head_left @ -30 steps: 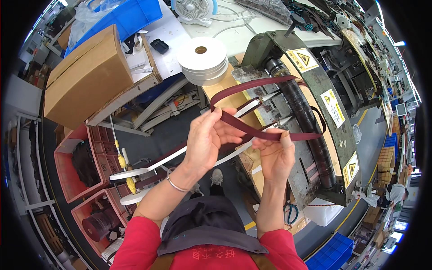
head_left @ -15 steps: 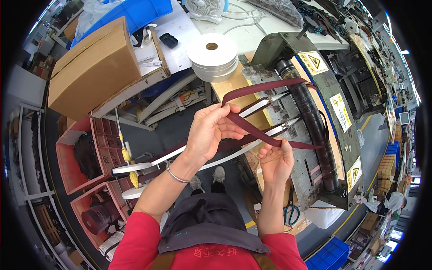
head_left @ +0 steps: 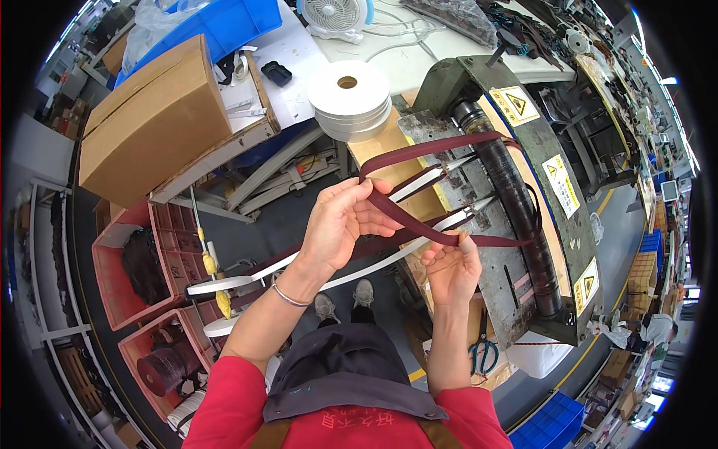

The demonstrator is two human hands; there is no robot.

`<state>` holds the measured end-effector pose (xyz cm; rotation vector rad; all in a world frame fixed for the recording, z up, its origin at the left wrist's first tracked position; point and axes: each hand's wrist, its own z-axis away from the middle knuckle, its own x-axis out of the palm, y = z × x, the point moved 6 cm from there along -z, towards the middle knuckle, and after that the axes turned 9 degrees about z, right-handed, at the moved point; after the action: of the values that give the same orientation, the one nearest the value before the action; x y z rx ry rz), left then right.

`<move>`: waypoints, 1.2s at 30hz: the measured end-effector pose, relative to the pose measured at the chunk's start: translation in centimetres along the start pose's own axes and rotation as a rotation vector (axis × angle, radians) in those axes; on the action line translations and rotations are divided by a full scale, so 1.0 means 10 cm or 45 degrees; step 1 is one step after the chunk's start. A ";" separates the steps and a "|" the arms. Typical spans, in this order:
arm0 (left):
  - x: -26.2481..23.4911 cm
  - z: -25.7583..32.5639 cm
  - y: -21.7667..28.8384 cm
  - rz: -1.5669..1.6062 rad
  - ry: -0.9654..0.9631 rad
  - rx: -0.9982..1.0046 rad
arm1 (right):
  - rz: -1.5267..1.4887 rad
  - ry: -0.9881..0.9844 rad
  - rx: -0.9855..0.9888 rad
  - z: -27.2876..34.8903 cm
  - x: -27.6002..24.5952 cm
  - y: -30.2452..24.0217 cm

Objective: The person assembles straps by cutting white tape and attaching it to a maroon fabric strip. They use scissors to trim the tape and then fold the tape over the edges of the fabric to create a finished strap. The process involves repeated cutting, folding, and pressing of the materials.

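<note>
Maroon strap loop (head_left: 449,232), held at mid-scene between both hands, its far right end wrapped round the black roller (head_left: 516,202) of the green machine (head_left: 479,82). Left hand (head_left: 340,224): grip closed on the strap's upper run. Right hand (head_left: 451,268): fingers pinched together on the lower run. White tape rolls (head_left: 348,96) lie far on the table (head_left: 419,60); cardboard box (head_left: 153,120) far left.

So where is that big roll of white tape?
The flat white tape roll lies upper centre in the head view, beside the green machine, below the white desk fan.
</note>
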<state>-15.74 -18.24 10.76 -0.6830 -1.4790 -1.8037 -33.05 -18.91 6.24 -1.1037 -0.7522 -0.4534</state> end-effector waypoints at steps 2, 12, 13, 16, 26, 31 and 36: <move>-0.01 0.00 0.01 0.000 0.009 0.011 | -0.021 -0.031 0.008 0.00 0.00 0.02; -0.12 -0.02 0.03 0.038 -0.010 0.037 | -0.003 0.001 -0.020 0.00 0.00 0.06; -0.13 -0.03 0.04 0.059 0.004 0.054 | 0.015 0.018 -0.008 -0.01 -0.02 0.09; -0.10 0.00 0.07 0.195 -0.034 0.052 | 0.073 0.062 -0.011 -0.02 -0.03 0.14; -0.15 0.00 0.10 -0.092 -0.264 0.140 | 0.236 0.103 0.024 -0.03 -0.18 0.34; -0.26 -0.01 0.12 -0.046 -0.144 0.119 | 0.166 0.010 -0.017 0.04 -0.02 0.27; -0.36 -0.03 0.09 0.174 -0.100 0.069 | 0.222 0.029 -0.094 0.07 0.06 0.16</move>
<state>-12.80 -17.94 8.49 -0.8161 -1.4895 -1.6444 -31.78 -17.65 5.87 -1.2205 -0.6172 -0.3470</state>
